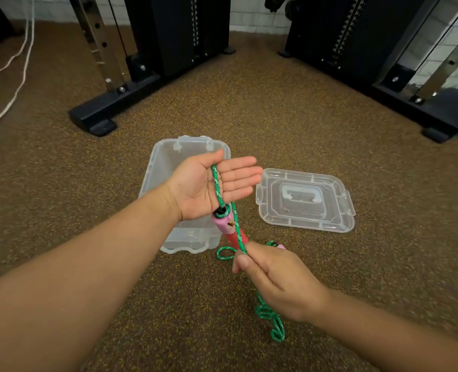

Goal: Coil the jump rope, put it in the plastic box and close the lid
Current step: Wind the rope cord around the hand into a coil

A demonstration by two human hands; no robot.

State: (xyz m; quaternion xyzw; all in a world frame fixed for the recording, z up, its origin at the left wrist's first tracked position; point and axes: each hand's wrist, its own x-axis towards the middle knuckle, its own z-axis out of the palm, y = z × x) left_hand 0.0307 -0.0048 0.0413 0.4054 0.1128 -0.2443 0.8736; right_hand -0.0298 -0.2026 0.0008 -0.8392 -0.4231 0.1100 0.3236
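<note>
My left hand (209, 183) is held palm up with flat fingers above the clear plastic box (158, 167). The green jump rope (217, 183) runs across the palm between thumb and fingers. A pink and red handle (226, 224) hangs from the rope just below the palm. My right hand (276, 280) pinches the rope below the handle. More rope (273, 323) lies bunched on the floor under my right wrist, and a small loop (225, 253) lies by the box. The second pink handle (280, 247) peeks out behind my right hand. The clear lid (305, 200) lies flat to the right of the box.
The speckled brown gym floor (249, 116) stretches all around. Black machine frames with feet stand at the back left (96, 116) and back right (424, 108). A white cord (10, 84) trails along the floor at far left.
</note>
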